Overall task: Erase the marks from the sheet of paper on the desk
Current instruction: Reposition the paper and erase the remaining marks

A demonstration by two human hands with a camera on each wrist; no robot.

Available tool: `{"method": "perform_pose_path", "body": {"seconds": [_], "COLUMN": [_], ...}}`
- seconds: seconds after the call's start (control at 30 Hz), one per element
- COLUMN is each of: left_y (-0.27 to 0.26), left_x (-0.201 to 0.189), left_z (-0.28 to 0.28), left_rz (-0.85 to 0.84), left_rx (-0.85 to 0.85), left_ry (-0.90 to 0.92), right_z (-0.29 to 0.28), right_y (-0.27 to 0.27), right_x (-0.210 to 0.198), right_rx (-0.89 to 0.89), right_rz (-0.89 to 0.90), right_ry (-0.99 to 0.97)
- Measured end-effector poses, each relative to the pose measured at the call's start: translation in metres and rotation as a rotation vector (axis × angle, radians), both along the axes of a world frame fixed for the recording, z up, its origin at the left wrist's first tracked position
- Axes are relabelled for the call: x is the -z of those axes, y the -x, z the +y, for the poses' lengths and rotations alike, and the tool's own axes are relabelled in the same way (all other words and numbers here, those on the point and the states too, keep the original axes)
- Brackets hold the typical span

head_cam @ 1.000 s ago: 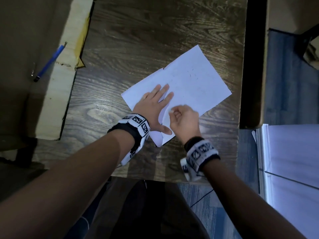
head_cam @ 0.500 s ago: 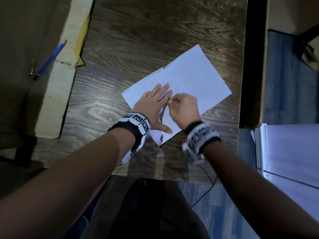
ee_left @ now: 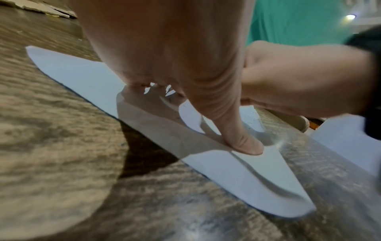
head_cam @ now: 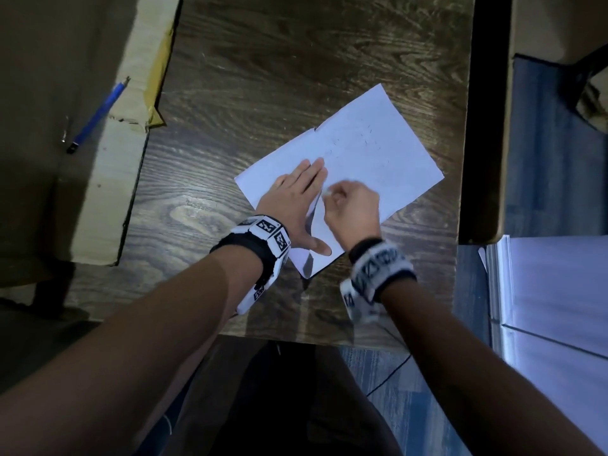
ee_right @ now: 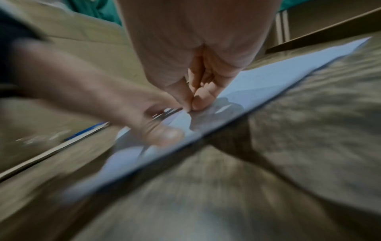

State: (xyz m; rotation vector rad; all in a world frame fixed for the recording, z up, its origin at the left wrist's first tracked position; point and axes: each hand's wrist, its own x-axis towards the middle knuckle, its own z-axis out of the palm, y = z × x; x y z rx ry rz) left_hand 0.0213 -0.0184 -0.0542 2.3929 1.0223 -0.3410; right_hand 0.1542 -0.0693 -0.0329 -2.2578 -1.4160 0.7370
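Head view: paper (head_cam: 371, 159) lies askew on the desk (head_cam: 263, 77), toward its right edge, near corner close to the front edge. Faint marks (head_cam: 368, 136) on the far half of the sheet. Left hand (head_cam: 296, 199) lies flat on the sheet's near-left part, fingers straight and together, thumb spread toward the near corner. Right hand (head_cam: 352, 209) just beside it, fingers curled, pinching a small pale eraser (head_cam: 327, 192) at the fingertips against the sheet; hand and its wristband blurred. Blue pen (head_cam: 98, 115) on a cardboard box (head_cam: 108, 179) off the desk's left edge. White sheets (head_cam: 559, 291) past the right edge, low.

Left wrist view: left hand (ee_left: 175, 57) pressed on paper (ee_left: 72, 70), thumb (ee_left: 243, 143) tip flat on the sheet near its corner. Paper buckles into a ridge just beside the thumb. Right hand (ee_left: 299, 78) behind it, fist-like, low over the sheet; what it holds is hidden. Desk (ee_left: 62, 146) around.

Right wrist view: heavy blur. Right hand (ee_right: 195, 48) with fingertips (ee_right: 198, 102) bunched together, pressed down on paper (ee_right: 278, 78); the eraser can't be made out. Left hand (ee_right: 103, 97) beside it, thumb on the sheet near its edge. Blue pen (ee_right: 86, 132) in the background, blurred. Desk (ee_right: 309, 122) below.
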Motion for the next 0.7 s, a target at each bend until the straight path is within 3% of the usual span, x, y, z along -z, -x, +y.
{"method": "perform_pose_path", "body": {"seconds": [0.1,0.17,0.3,0.43,0.53,0.6,0.7], "left_y": [0.001,0.002,0.0,0.002,0.002,0.001,0.001], "left_x": [0.004,0.004,0.001,0.002,0.001,0.001,0.002], "left_z": [-0.001,0.0,0.001,0.0,0.001,0.001,0.001], "left_rz": [-0.026,-0.026,-0.007,-0.017,-0.014,-0.001,-0.009], "left_rx": [-0.006,-0.01,-0.002,-0.004,-0.006,0.002,-0.006], "left_ry": [-0.034,-0.02,0.008,-0.027,-0.01,0.004,0.002], "right_z": [-0.037,-0.017,0.019,-0.033,-0.006,0.021,0.003], "right_y": [0.01,0.005,-0.004,0.012,0.002,-0.007,0.0], "right_x": [-0.009,-0.01,0.0,-0.008,-0.008,-0.004,-0.002], "right_rx": [-0.088,-0.134,0.012,-0.066,-0.104,-0.02,0.015], "right_rz": [0.06,0.007,-0.008,0.058,0.002,-0.007,0.0], "right_ry": [0.066,0.076,-0.017,0.059,0.058,-0.001,0.01]}}
